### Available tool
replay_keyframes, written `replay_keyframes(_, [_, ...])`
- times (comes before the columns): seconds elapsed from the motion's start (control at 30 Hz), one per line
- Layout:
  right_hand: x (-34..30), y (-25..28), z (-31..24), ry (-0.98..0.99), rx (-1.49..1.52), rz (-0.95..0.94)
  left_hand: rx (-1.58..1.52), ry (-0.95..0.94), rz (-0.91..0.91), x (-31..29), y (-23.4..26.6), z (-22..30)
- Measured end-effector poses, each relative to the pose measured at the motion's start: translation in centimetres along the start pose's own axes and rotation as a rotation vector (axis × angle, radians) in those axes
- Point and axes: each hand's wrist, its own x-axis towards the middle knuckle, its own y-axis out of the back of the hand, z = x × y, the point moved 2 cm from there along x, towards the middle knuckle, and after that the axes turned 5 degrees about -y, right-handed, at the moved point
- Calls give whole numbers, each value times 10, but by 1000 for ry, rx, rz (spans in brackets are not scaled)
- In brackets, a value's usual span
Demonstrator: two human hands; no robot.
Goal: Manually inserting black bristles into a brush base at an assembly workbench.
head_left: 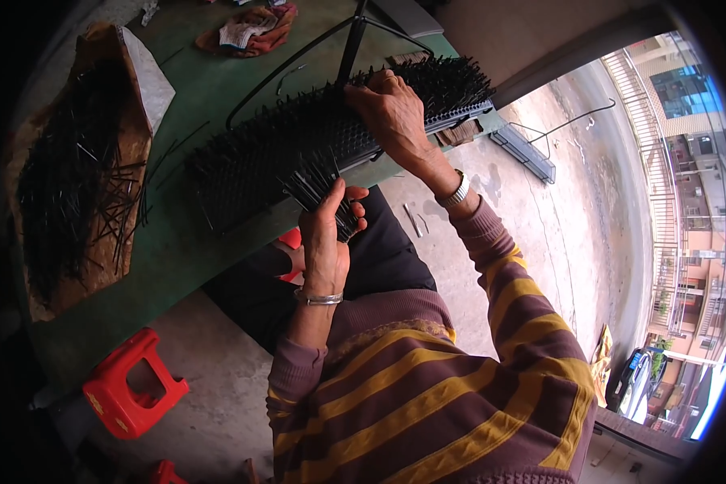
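Note:
My left hand (327, 238) is closed round a bundle of thin black sticks (310, 184), their ends fanning out above the thumb. Just beyond it lies a long black rack (250, 184) with rows of small holes, set slantwise on the green table (149, 294). Many black sticks (452, 81) stand up densely from its far part. My right hand (394, 117) is over the middle of the rack with its fingers pinched together; what they hold, if anything, is hidden. A black wire handle (294, 64) rises behind the rack.
At the left, an opened cardboard box (137, 149) holds a heap of loose black sticks (73, 185). A reddish cloth and glove (250, 32) lie at the table's far side. On the floor are a red stool (137, 395) and, at the right, another rack (523, 153) with a wire handle.

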Motion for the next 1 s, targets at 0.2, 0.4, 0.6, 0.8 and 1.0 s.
replay_keyframes(0.2, [-20,31,-27,-517,934,-632,13,-33,33,-6,-5,3])
replay_keyframes(0.4, [-33,25,-25,-599,1210,-766,56,-36,53,-8,-3,3])
replay_keyframes(0.6, [-35,27,-24,-621,1235,-736,153,-44,25,-12,-5,10])
replay_keyframes(0.8, [-36,36,-23,-652,1175,-750,205,-16,-13,-8,-4,7])
replay_keyframes(1.0, [-26,58,-15,-667,869,-371,22,74,31,6,-1,6])
